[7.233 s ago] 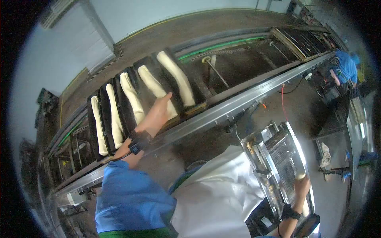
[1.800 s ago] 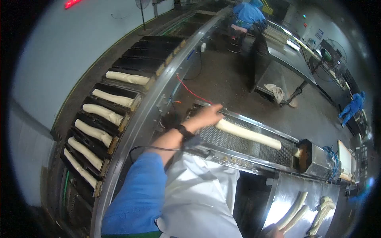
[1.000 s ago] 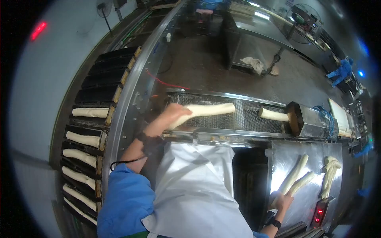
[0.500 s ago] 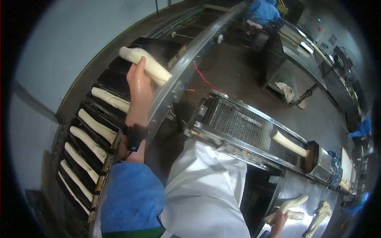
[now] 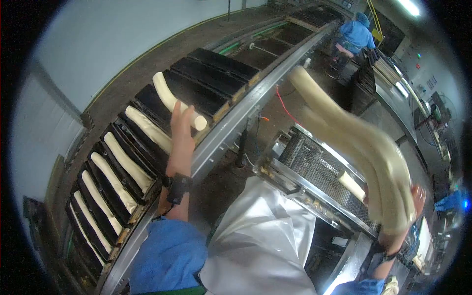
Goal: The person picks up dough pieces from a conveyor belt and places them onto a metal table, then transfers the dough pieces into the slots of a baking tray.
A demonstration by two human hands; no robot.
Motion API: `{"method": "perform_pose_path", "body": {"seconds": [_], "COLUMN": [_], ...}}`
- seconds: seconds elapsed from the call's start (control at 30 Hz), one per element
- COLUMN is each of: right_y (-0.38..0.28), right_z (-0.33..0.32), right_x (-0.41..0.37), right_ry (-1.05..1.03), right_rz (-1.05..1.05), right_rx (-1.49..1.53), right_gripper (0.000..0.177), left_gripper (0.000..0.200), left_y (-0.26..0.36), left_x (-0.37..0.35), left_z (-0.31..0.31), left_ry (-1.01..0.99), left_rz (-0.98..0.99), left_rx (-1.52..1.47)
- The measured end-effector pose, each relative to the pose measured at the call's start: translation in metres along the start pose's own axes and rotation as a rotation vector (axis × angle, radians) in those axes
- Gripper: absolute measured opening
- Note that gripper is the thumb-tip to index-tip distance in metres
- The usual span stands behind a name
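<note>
- A white apron [image 5: 260,236] and a blue sleeve [image 5: 167,255] fill the bottom of the view.
- The right hand [image 5: 415,201] is low on the right, its fingers closed round the ends of long dough ropes [image 5: 344,125]. They arc up and to the left above the machine, blurred — how many there are cannot be told.
- Under them is a steel mesh conveyor [image 5: 314,162] with a short dough piece [image 5: 351,186] lying on the mesh.
- The left hand [image 5: 181,129], a black wrist strap [image 5: 178,186] below it, reaches across the steel rail [image 5: 236,118]. Its fingers are straight and together, laid against the near end of a dough log [image 5: 174,101], not wrapped round it.
- That dough log lies along a black baking pan [image 5: 152,105] on the line, its near end just over the pan's edge beside the rail.
- Toward the left, more filled pans [image 5: 123,164] stand side by side, one log in each.
- Beyond the hand the empty pans [image 5: 216,73] follow along the line.
- Farthest off, a co-worker [image 5: 356,34] in blue stands at the top right — well apart.
</note>
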State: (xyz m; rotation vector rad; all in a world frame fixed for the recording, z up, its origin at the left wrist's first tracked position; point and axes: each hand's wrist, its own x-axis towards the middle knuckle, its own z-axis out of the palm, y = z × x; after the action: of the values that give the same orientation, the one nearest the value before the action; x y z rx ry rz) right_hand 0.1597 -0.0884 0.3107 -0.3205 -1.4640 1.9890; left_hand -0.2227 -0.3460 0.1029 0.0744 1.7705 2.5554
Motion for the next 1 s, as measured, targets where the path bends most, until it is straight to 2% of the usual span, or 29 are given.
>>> {"method": "perform_pose_path", "body": {"seconds": [0.03, 0.1, 0.13, 0.17, 0.2, 0.27, 0.33, 0.4, 0.47, 0.53, 0.57, 0.63, 0.67, 0.7, 0.73, 0.77, 0.8, 0.83, 0.87, 0.9, 0.93, 0.97, 1.0], "right_y": [0.008, 0.029, 0.037, 0.045, 0.064, 0.096, 0.127, 0.176, 0.239, 0.271, 0.283, 0.302, 0.303, 0.305, 0.306, 0.307, 0.306, 0.301, 0.295, 0.279, 0.264, 0.217, 0.190], "right_z": [0.029, 0.079, 0.069, 0.083, 0.087, 0.066, 0.041, -0.014, -0.098, -0.149, -0.156, -0.162, -0.155, -0.148, -0.142, -0.135, -0.131, -0.127, -0.123, -0.127, -0.130, -0.092, -0.073], "right_x": [0.022, 0.062, 0.088, 0.096, 0.101, 0.115, 0.120, 0.132, 0.142, 0.136, 0.125, 0.111, 0.114, 0.119, 0.121, 0.121, 0.122, 0.126, 0.133, 0.149, 0.160, 0.157, 0.153], "right_ry": [-0.145, -0.397, -0.539, -0.518, -0.502, -0.529, -0.445, -0.365, -0.245, -0.198, -0.209, -0.012, -0.021, -0.125, -0.233, -0.284, -0.287, -0.165, -0.051, -0.082, -0.027, 0.013, 0.098], "right_rz": [0.017, 0.060, 0.120, 0.115, 0.092, 0.103, 0.204, 0.260, 0.123, 0.418, 0.413, 0.249, 0.242, 0.261, 0.289, 0.291, 0.296, 0.247, 0.195, 0.168, 0.001, 0.075, 0.036], "right_rx": [0.041, 0.087, -0.073, -0.124, 0.006, -0.054, -0.357, -0.611, -1.457, -1.676, -1.676, -1.925, -1.925, -2.013, -2.101, -2.075, -2.078, -1.924, -1.766, -1.555, -1.365, -1.145, -0.868], "right_gripper": [0.081, 0.083, 0.097, 0.100, 0.092, 0.077, 0.066, 0.061, 0.055, 0.056, 0.056, 0.056, 0.056, 0.053, 0.050, 0.042, 0.042, 0.044, 0.048, 0.045, 0.039, 0.035, 0.034], "left_gripper": [0.075, 0.075, 0.076, 0.077, 0.077, 0.079, 0.081, 0.083, 0.083, 0.078, 0.073, 0.069, 0.064, 0.059, 0.059, 0.056, 0.052, 0.049, 0.049, 0.049, 0.049, 0.050, 0.050], "left_y": [-0.001, -0.015, -0.021, 0.004, 0.000, -0.008, -0.016, -0.022, -0.025, -0.021, -0.019, -0.024, -0.028, -0.029, -0.032, -0.019, -0.011, -0.011, -0.012, -0.014, -0.015, -0.022, -0.031], "left_x": [0.003, 0.009, 0.006, -0.015, -0.014, -0.010, -0.008, -0.006, 0.001, -0.004, -0.008, -0.014, -0.019, -0.022, -0.027, -0.041, -0.049, -0.049, -0.047, -0.043, -0.038, -0.034, -0.028], "left_z": [-0.004, -0.021, -0.029, -0.017, -0.023, -0.034, -0.044, -0.054, -0.071, -0.081, -0.086, -0.099, -0.103, -0.105, -0.105, -0.087, -0.074, -0.068, -0.061, -0.053, -0.046, -0.043, -0.042], "left_ry": [0.033, 0.066, 0.090, 0.206, 0.219, 0.175, 0.237, 0.293, 0.309, 0.323, 0.330, 0.346, 0.318, 0.286, 0.290, 0.249, 0.206, 0.121, 0.125, 0.063, -0.001, -0.026, -0.029], "left_rz": [-0.104, -0.071, -0.053, -0.153, -0.151, -0.115, -0.134, -0.156, -0.165, -0.188, -0.209, -0.228, -0.113, 0.006, 0.005, 0.070, 0.136, 0.123, 0.124, 0.071, 0.022, -0.005, -0.004], "left_rx": [-0.012, 0.020, 0.055, 0.166, 0.165, 0.119, 0.172, 0.224, 0.223, 0.266, 0.308, 0.349, 0.391, 0.433, 0.435, 0.438, 0.438, 0.306, 0.300, 0.237, 0.174, 0.116, 0.115]}}
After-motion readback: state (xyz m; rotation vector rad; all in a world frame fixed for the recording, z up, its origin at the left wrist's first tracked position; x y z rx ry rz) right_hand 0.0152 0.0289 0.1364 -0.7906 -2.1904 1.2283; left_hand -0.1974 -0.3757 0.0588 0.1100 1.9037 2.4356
